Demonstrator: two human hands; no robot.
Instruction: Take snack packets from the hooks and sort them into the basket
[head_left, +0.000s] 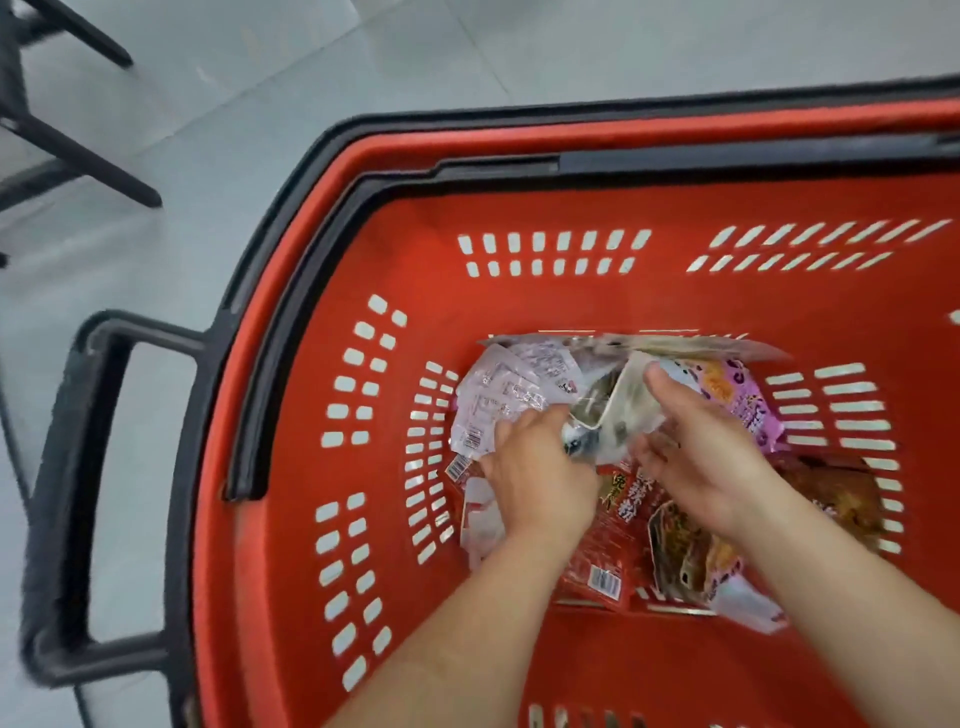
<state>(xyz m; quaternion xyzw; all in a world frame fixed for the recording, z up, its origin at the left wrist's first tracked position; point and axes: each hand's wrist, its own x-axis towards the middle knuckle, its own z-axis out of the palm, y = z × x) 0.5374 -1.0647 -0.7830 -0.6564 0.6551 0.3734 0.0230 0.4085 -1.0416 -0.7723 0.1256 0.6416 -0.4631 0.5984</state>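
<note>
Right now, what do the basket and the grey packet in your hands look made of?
The basket: rigid red moulded plastic, dull sheen, slotted walls. The grey packet: thin glossy film, probably plastic; it creases and catches glare.

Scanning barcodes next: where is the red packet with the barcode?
In the head view, the red packet lies in the basket, partly under the left hand, left of the brown-pictured packet.

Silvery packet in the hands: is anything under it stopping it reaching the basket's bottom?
Yes. The left hand and right hand hold the silvery packet inside the basket; a red packet and a pale pink packet lie beneath it, covering the bottom.
</note>
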